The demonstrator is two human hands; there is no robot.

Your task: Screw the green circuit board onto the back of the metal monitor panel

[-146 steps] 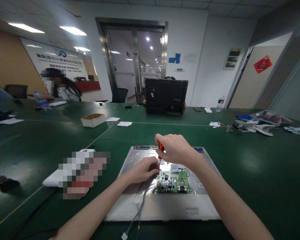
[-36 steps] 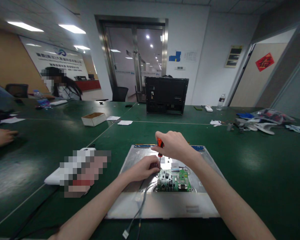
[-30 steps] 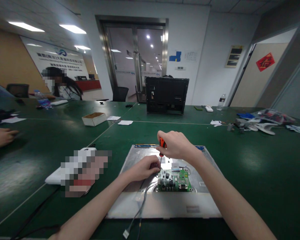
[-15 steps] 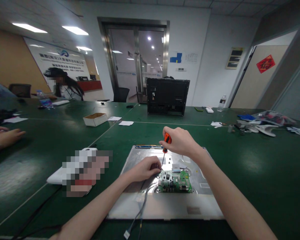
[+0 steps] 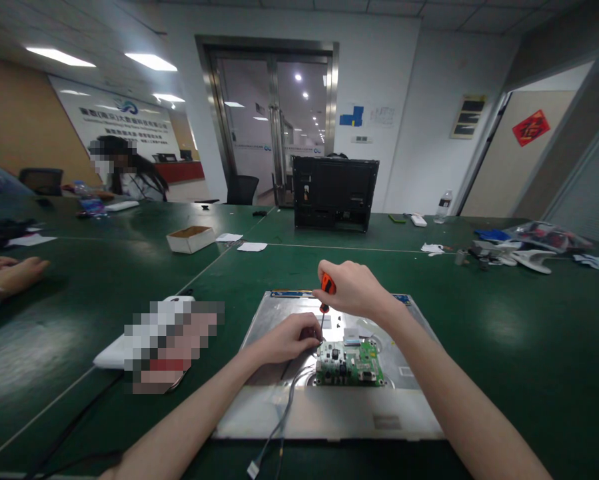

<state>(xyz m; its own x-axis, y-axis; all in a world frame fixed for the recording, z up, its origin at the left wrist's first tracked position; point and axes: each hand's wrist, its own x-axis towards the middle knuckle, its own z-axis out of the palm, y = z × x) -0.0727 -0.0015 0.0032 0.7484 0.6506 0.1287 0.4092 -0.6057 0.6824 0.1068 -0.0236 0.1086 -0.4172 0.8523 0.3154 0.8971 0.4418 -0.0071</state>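
Observation:
My right hand is closed around the orange and black handle of a screwdriver, its shaft pointing down. The tip reaches the upper left corner of a green circuit board, right beside the fingers of my left hand. Those left fingers are curled together at that corner; what they pinch, if anything, is hidden. The board lies on the silver metal back of a display panel. A grey cable runs from the board's left side toward the front, ending in a white connector.
Left of the panel lie a white object and a pinkish one, both partly blurred out. Farther back are an open white box and a black monitor casing. Another person's hands rest at the far left. Tools and bags lie at right.
My right hand and the screwdriver handle have shifted slightly left and down, so the screwdriver stands more upright. My left hand stays at the board's corner.

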